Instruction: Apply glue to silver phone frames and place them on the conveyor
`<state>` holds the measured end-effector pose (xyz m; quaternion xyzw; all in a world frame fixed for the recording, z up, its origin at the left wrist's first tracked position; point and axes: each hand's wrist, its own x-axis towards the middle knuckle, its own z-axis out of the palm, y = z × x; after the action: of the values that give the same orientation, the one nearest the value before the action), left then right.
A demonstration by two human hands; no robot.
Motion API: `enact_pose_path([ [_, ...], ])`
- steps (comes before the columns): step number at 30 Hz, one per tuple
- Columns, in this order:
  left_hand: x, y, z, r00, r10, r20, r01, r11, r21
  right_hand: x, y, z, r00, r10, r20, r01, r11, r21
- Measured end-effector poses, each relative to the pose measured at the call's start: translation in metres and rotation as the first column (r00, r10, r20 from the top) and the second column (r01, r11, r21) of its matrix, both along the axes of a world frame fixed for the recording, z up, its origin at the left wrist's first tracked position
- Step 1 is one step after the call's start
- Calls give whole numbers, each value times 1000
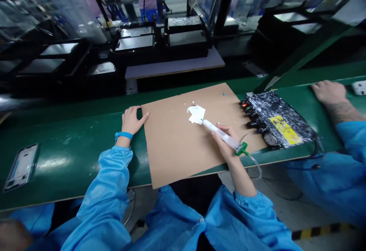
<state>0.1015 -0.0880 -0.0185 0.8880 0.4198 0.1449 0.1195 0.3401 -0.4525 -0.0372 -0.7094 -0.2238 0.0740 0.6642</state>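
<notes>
My right hand [224,142] is closed around a clear glue syringe [220,132] with a green end cap and a thin tube trailing from it. The syringe tip touches a small white scrap of paper [196,114] on a brown cardboard sheet [177,144]. My left hand [132,120] rests on the cardboard's left edge, fingers curled over it and holding it down. A blue band circles my left wrist.
The cardboard lies on a green conveyor belt [71,155]. A glue-spattered black controller box [276,119] with knobs stands to the right. Another person's hand [327,91] rests on the belt at far right. A phone frame [21,166] lies far left. Black fixtures stand behind.
</notes>
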Motion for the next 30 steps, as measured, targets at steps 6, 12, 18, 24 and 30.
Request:
enact_pose_path([
  [6,0,-1,2,1000,-12,-13,12,1000,-3,-5,0,4,996,50,78,-46,997,-54],
  [12,0,0,1,999,-5,-40,5,1000,8,-1,-4,-6,998,43,34,-41,997,-64],
  [18,-1,0,-2,1000,-14,-20,15,1000,26,-2,-4,-4,996,76,48,-71,992,-102],
  [24,0,0,-2,999,-34,-22,34,999,29,-1,-4,1,992,69,110,-53,988,-144],
  [30,1,-4,0,1000,-18,-5,18,1000,15,-2,-4,-4,986,51,156,-18,978,-206],
])
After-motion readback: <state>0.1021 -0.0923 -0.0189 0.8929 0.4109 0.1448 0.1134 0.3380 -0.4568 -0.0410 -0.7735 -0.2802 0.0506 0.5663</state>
